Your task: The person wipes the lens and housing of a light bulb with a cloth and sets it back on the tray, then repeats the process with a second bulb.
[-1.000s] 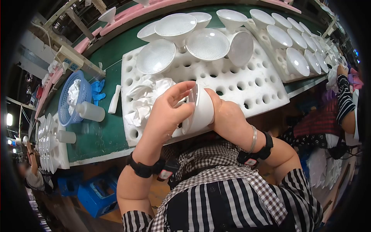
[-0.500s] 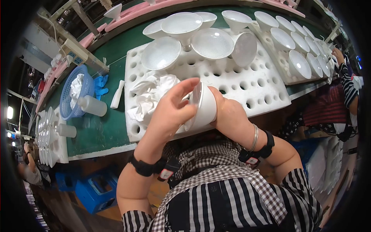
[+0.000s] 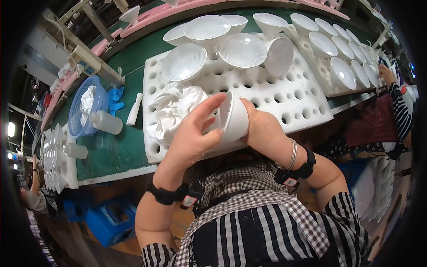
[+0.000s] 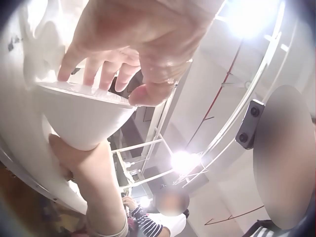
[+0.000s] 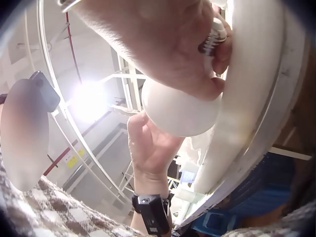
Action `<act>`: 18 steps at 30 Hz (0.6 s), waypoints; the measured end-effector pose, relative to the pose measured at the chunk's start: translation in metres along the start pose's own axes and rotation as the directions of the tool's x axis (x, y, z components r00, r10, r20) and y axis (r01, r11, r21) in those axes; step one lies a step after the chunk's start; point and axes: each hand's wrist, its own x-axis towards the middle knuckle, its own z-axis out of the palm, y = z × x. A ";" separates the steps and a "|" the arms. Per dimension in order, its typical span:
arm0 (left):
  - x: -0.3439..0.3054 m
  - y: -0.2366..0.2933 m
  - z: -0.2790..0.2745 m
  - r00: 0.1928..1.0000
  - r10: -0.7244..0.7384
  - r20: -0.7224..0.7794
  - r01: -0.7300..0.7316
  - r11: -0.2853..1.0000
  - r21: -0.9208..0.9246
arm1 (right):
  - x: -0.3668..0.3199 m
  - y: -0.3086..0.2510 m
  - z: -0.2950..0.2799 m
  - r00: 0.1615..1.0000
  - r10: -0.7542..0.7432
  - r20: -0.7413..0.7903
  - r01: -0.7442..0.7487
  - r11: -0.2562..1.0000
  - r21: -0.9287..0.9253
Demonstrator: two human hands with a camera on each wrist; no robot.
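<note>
A white reflector bulb (image 3: 239, 119) is held sideways over the near edge of the foam board, its lens face turned left. My right hand (image 3: 265, 127) grips it from behind. In the right wrist view its metal screw base (image 5: 215, 40) shows among the fingers. At the lens side is my left hand (image 3: 192, 131), fingers spread and nearly straight. In the left wrist view the fingertips meet the lens (image 4: 81, 89), and the thumb lies over the near rim. Crumpled white cloths (image 3: 165, 111) lie on the board just beyond the left hand.
Several reflector bulbs (image 3: 242, 50) stand in the holed white foam board (image 3: 319, 116); more fill a second board (image 3: 313, 73) at right. A blue basket (image 3: 74, 120), a white bottle (image 3: 106, 123) and a white tube (image 3: 134, 109) occupy the green table's left. Another person (image 3: 391, 84) works at far right.
My left hand has shifted slightly left and its thumb has drawn away from the lens. The right hand keeps its grip on the bulb, which stays in nearly the same place.
</note>
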 end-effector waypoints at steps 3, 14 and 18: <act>0.019 0.013 0.004 1.000 -0.009 -0.015 0.010 0.999 0.042 | -0.004 -0.006 0.000 1.000 -0.004 -0.004 0.004 0.998 -0.059; -0.009 -0.010 -0.006 0.996 0.036 0.081 -0.042 0.996 0.079 | 0.006 0.005 -0.003 1.000 0.025 0.007 -0.025 0.998 0.049; -0.011 -0.013 -0.007 0.998 0.040 0.041 -0.040 0.999 -0.003 | 0.005 -0.002 -0.006 0.999 0.030 0.014 -0.031 0.998 0.047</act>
